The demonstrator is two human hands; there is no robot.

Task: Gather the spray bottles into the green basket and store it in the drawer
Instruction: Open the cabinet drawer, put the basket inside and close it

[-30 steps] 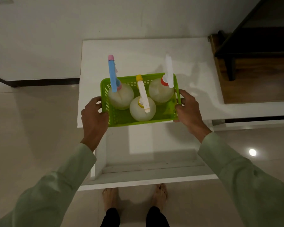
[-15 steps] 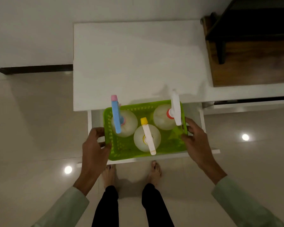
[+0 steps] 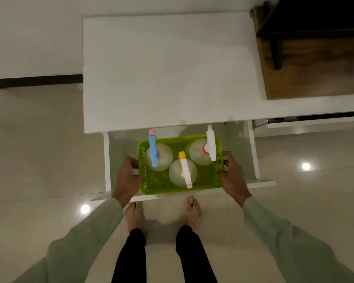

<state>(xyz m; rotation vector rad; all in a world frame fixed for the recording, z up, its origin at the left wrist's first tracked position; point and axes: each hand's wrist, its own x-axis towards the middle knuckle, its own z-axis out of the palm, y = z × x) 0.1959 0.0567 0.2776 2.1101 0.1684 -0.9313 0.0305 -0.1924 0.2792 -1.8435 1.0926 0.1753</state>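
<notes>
The green basket (image 3: 157, 185) sits low inside the open white drawer (image 3: 251, 152), near its front. Three spray bottles stand upright in it: one with a blue and pink sprayer (image 3: 152, 150) at the left, one with a yellow and white sprayer (image 3: 184, 170) in the middle front, one with a white sprayer and red collar (image 3: 210, 145) at the right. My left hand (image 3: 129, 176) grips the basket's left rim. My right hand (image 3: 232, 174) grips its right rim. Whether the basket rests on the drawer's bottom I cannot tell.
The white cabinet top (image 3: 168, 68) lies just beyond the drawer. A dark wooden bench (image 3: 315, 58) stands at the back right. My bare feet (image 3: 133, 215) stand on the glossy tiled floor right before the drawer's front panel (image 3: 262, 183).
Both hands carried the basket off the cabinet top, toward me and down into the open drawer. Over the last half second it sank a little deeper.
</notes>
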